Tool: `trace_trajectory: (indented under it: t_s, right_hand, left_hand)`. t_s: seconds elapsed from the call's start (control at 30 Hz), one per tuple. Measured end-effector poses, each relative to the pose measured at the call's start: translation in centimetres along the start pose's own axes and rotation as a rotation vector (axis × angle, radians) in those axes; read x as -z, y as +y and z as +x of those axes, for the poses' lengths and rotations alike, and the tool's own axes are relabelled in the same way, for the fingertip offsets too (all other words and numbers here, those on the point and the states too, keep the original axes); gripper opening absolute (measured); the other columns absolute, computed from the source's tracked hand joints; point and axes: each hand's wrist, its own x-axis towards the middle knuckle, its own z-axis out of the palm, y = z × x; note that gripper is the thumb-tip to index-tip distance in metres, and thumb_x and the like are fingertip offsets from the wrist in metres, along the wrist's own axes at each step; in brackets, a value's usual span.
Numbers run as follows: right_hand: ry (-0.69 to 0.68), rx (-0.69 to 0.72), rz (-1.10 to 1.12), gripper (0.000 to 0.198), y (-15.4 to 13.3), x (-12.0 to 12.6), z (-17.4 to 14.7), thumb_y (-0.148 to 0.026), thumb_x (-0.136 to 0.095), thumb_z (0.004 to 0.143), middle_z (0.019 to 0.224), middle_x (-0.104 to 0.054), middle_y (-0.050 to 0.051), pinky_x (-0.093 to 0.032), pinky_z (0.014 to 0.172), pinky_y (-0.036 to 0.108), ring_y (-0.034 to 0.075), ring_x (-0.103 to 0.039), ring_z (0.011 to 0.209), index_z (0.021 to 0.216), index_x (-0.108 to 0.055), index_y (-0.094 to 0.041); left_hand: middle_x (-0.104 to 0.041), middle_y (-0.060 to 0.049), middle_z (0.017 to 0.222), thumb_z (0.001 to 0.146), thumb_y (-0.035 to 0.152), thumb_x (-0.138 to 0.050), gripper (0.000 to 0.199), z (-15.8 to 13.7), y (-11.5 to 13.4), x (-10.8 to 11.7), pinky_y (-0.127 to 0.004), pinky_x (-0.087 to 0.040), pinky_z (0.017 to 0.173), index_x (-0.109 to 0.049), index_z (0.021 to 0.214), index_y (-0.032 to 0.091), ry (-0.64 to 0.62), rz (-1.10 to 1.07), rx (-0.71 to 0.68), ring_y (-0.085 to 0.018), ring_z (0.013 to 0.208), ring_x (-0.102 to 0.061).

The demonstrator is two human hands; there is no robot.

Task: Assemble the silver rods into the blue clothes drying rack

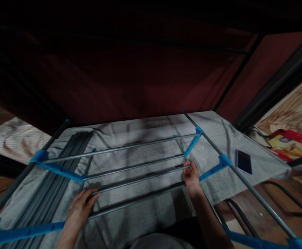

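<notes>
A grey metal tube (140, 179) lies across in front of me, one end in each hand. My left hand (80, 204) is closed around its left end, beside a blue plastic bracket (43, 229). At the tube's right end, the fingers of my right hand (191, 173) are curled shut on it, close to another blue bracket (214, 169). Both brackets belong to a rack frame of tubes with blue joints. Beyond the held tube are a crossbar (135, 167) and a farther crossbar (122, 148); nearer me runs another tube (140, 200).
Several loose grey tubes (60, 176) lie bundled at left on a grey blanket (151, 129). A phone (243, 162) rests on the blanket at right. Farther right is a red and yellow box (293, 147). A dark red panel (140, 79) stands behind, and curved dark bars (240, 216) are at lower right.
</notes>
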Motion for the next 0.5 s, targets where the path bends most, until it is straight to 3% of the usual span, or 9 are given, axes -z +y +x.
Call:
trace_trajectory:
  t_s: [0.2,0.33,0.5]
  right_hand:
    - [0.012,-0.035,0.085,0.009,-0.2,-0.3,-0.1,-0.030,-0.061,0.086,0.075,-0.072,-0.004,-0.058,0.065,0.020,0.009,-0.068,0.066,0.091,-0.059,-0.023]
    - [0.023,-0.028,0.097,0.003,-0.1,-0.5,0.1,-0.025,-0.061,0.084,0.073,-0.072,-0.003,-0.058,0.064,0.019,0.009,-0.069,0.064,0.082,-0.059,-0.023]
    - [-0.002,-0.031,0.094,0.003,0.0,-0.5,0.2,-0.022,-0.063,0.084,0.073,-0.072,-0.004,-0.058,0.065,0.019,0.009,-0.069,0.064,0.082,-0.061,-0.023]
  left_hand:
    - [-0.076,-0.006,0.098,0.075,0.082,-0.046,0.062,0.6,-1.2,-0.4,-0.051,-0.050,0.101,-0.072,0.089,0.028,-0.106,0.001,-0.018,-0.032,0.102,-0.068]
    - [-0.074,-0.010,0.103,0.067,0.079,-0.058,0.064,0.9,-1.1,-0.4,-0.048,-0.053,0.097,-0.070,0.095,0.023,-0.119,-0.021,0.089,-0.033,0.102,-0.067]
    - [-0.074,-0.010,0.100,0.067,0.077,-0.056,0.061,0.8,-0.7,-0.3,-0.048,-0.054,0.093,-0.068,0.094,0.023,-0.104,0.025,0.155,-0.033,0.098,-0.066]
